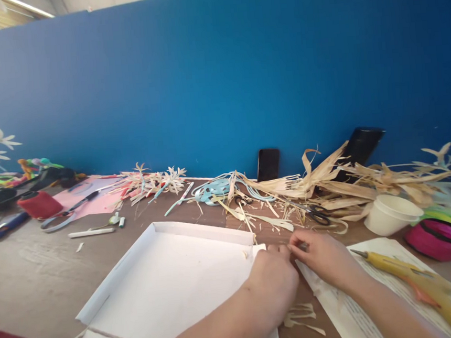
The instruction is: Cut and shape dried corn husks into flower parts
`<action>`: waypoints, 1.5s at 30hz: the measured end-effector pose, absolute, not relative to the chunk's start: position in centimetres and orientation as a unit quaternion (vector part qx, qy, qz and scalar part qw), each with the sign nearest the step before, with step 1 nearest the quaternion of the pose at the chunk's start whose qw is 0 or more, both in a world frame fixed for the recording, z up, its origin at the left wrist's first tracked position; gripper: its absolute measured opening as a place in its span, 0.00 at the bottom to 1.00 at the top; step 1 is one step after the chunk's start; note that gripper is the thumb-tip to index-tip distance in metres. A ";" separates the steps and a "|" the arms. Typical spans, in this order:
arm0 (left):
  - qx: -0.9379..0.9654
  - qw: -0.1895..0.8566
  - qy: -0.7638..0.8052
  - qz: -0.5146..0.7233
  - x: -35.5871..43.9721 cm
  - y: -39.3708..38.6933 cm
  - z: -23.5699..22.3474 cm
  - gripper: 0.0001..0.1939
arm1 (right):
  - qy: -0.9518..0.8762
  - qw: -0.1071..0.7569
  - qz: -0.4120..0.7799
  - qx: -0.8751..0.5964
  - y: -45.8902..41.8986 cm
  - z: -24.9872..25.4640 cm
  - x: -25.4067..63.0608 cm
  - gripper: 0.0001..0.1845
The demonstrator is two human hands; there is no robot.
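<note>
My left hand (276, 275) is curled closed at the right edge of an open white cardboard box lid (195, 269). Its back faces me, so whatever its fingertips hold is hidden. Close beside it, my right hand (315, 250) pinches thumb and finger together; anything between them is too small to make out. A few pale cut strips (301, 317) lie on the table below the hands. Just beyond the hands are dried husk leaves (329, 181) and black-handled scissors (318, 214).
A yellow glue gun (416, 278) rests on printed paper (378, 245) at right, near a white cup (393, 215) and a pink pouch (440, 239). Two phones lean on the blue partition (201, 76). Red thread (40, 204) and straw flowers (167, 182) are on the left.
</note>
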State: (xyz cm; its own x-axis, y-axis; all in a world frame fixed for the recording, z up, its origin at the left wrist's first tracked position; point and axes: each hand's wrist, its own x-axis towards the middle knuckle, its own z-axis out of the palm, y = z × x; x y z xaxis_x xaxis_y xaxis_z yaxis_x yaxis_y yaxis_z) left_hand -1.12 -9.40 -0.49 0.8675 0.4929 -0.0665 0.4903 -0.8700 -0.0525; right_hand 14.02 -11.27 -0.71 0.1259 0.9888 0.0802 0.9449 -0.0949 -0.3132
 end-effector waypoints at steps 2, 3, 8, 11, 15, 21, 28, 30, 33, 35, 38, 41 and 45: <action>-0.966 0.016 -0.253 0.042 -1.1 -9.4 -0.4 0.09 | -0.660 0.137 0.063 -0.736 -11.4 -0.5 13.9 0.10; -0.966 0.016 -0.253 0.044 -1.1 -9.4 -0.4 0.09 | -0.662 0.134 0.056 -0.735 -11.5 -0.5 13.8 0.09; -0.966 0.020 -0.253 0.055 -1.1 -9.4 -0.2 0.09 | -0.681 0.110 0.037 -0.723 -12.0 -0.4 13.7 0.09; -0.966 0.023 -0.253 0.052 -1.1 -9.4 -0.3 0.08 | -0.691 0.102 0.038 -0.715 -12.0 -0.6 13.7 0.09; -0.966 0.024 -0.252 0.050 -1.1 -9.4 -0.4 0.08 | -0.700 0.104 0.044 -0.705 -12.1 -0.6 13.7 0.07; -0.965 0.030 -0.255 0.055 -1.1 -9.5 -0.4 0.10 | -0.706 0.102 0.058 -0.698 -12.3 -0.2 13.5 0.10; -0.961 0.044 -0.265 0.060 -1.2 -9.8 -0.2 0.10 | -0.696 0.137 0.049 -0.703 -12.8 0.3 14.0 0.15; -0.962 0.044 -0.262 0.061 -1.2 -9.7 -0.2 0.10 | -0.679 0.136 0.038 -0.720 -12.7 0.2 14.3 0.16; -0.963 0.033 -0.259 0.062 -1.1 -9.6 -0.2 0.09 | -0.660 0.122 0.034 -0.741 -12.4 -0.2 14.8 0.17; -0.964 0.021 -0.259 0.065 -1.1 -9.5 -0.1 0.09 | -0.657 0.113 0.035 -0.744 -12.2 -0.5 14.8 0.17; -0.964 0.015 -0.256 0.064 -1.1 -9.5 0.1 0.09 | -0.662 0.099 0.040 -0.742 -12.0 -0.8 14.7 0.16; -0.965 0.017 -0.255 0.066 -1.2 -9.6 0.3 0.09 | -0.663 0.094 0.043 -0.741 -12.0 -0.9 14.6 0.15; -0.964 0.026 -0.257 0.060 -1.3 -9.7 0.1 0.10 | -0.674 0.099 0.047 -0.730 -12.2 -0.9 14.7 0.15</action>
